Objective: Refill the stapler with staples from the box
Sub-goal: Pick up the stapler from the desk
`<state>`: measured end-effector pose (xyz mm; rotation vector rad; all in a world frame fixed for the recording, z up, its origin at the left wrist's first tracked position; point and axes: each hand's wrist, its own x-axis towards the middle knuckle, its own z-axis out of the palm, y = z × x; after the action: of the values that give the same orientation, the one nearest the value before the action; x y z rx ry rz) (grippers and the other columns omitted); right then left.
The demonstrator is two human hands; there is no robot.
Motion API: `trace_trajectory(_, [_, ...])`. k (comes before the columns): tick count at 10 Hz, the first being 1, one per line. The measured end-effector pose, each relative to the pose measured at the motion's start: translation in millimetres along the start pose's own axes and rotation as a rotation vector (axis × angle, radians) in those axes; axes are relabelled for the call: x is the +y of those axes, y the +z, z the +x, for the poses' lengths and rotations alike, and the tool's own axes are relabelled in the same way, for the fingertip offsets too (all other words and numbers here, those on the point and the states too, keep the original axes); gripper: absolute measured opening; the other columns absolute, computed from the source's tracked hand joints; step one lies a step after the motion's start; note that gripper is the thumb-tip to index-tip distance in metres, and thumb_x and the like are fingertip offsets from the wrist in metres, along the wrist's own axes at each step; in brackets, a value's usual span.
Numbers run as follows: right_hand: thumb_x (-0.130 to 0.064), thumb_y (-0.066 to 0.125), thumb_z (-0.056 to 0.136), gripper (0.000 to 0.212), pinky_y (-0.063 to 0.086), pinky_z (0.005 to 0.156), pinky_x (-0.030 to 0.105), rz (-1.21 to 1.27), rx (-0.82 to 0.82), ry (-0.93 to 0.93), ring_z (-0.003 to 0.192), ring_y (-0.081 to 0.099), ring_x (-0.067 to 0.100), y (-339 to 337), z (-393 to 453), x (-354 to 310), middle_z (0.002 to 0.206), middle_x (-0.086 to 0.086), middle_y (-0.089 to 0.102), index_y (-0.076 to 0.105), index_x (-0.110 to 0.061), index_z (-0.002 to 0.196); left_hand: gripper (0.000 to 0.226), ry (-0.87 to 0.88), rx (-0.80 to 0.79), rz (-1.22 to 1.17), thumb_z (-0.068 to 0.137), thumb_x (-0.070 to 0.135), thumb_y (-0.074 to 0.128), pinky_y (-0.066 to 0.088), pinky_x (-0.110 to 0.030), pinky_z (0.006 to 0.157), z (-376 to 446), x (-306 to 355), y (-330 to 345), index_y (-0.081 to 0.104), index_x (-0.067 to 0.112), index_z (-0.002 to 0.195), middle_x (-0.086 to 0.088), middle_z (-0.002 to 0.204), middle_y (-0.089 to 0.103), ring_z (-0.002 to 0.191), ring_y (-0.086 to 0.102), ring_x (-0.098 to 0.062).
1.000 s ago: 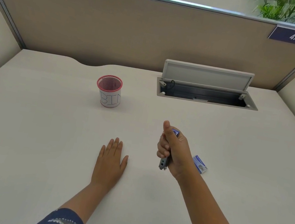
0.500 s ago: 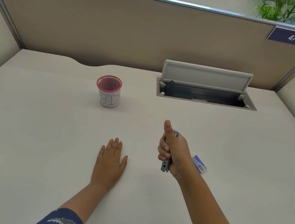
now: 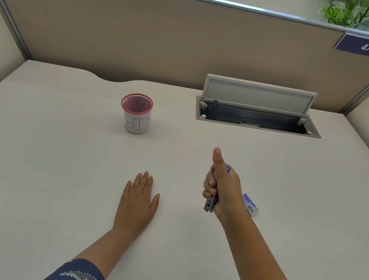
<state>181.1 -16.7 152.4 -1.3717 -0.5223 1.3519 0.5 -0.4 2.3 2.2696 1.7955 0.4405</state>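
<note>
Right of centre in the frame, the right hand (image 3: 222,186) grips the stapler (image 3: 211,202) in a fist, thumb raised, probably ready to open it. The staple box (image 3: 250,204) lies on the desk (image 3: 50,165) just behind that wrist, within easy reach. The left hand (image 3: 138,202) rests flat, fingers straight, lower centre, holding nothing and free to help.

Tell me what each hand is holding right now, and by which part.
The right hand grips the stapler around its middle, fingers curled round it, thumb up. The left hand holds nothing; it rests flat on the desk.
</note>
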Motion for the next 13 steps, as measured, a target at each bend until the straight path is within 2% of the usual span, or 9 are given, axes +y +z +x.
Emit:
trace_trajectory(4, [-0.067, 0.065, 0.055, 0.057, 0.025, 0.033, 0.018, -0.069, -0.068, 0.057, 0.031, 0.026, 0.007, 5, 1, 5, 0.038, -0.006, 0.036, 0.033, -0.020, 0.058, 0.056, -0.010, -0.005, -0.006, 0.096, 0.036, 0.033, 0.003, -0.034, 0.116, -1, -1, 0, 0.022, 0.009, 0.145, -0.006, 0.155, 0.020, 0.144, 0.011, -0.019])
trace_trajectory(7, [-0.064, 0.066, 0.061, 0.052, 0.025, 0.034, 0.018, -0.088, -0.085, -0.005, 0.032, 0.025, 0.008, 2, 2, 4, 0.040, -0.006, 0.035, 0.036, -0.021, 0.058, 0.054, -0.003, -0.005, 0.007, 0.098, 0.034, 0.030, 0.001, -0.034, 0.116, 0, 0, 0, 0.019, 0.010, 0.145, -0.006, 0.156, 0.018, 0.144, 0.010, -0.018])
trace_trajectory(8, [-0.061, 0.068, 0.058, 0.053, 0.023, 0.034, 0.016, -0.141, -0.117, -0.054, 0.031, 0.023, 0.008, 1, 1, 5, 0.038, -0.006, 0.032, 0.032, -0.023, 0.052, 0.054, 0.000, 0.001, 0.006, 0.097, 0.033, 0.034, 0.004, -0.035, 0.116, 0, 0, 0, 0.023, 0.008, 0.144, -0.007, 0.155, 0.021, 0.144, 0.013, -0.020])
trace_trajectory(9, [-0.059, 0.069, 0.060, 0.053, 0.022, 0.036, 0.016, -0.172, -0.152, -0.080, 0.031, 0.023, 0.009, 2, -1, 6, 0.039, -0.005, 0.032, 0.030, -0.023, 0.053, 0.054, 0.003, 0.011, 0.006, 0.096, 0.032, 0.037, 0.006, -0.036, 0.116, 0, 0, 0, 0.027, 0.007, 0.143, -0.009, 0.153, 0.025, 0.143, 0.017, -0.022])
trace_trajectory(11, [-0.040, 0.069, 0.079, 0.040, 0.030, 0.039, 0.021, -0.420, -0.072, -0.267, 0.034, 0.032, 0.012, 7, -2, 12, 0.049, 0.004, 0.038, 0.039, -0.018, 0.063, 0.054, -0.003, 0.003, 0.011, 0.096, 0.033, 0.036, 0.005, -0.036, 0.116, 1, -1, 1, 0.026, 0.008, 0.143, -0.008, 0.154, 0.023, 0.143, 0.016, -0.021])
trace_trajectory(13, [-0.036, 0.068, 0.080, 0.044, 0.027, 0.038, 0.019, -0.436, -0.050, -0.329, 0.036, 0.025, 0.012, 9, -3, 13, 0.049, 0.003, 0.031, 0.034, -0.018, 0.060, 0.055, -0.005, 0.016, 0.009, 0.096, 0.034, 0.035, 0.004, -0.034, 0.116, 1, -2, 2, 0.025, 0.008, 0.144, -0.008, 0.154, 0.023, 0.143, 0.015, -0.021])
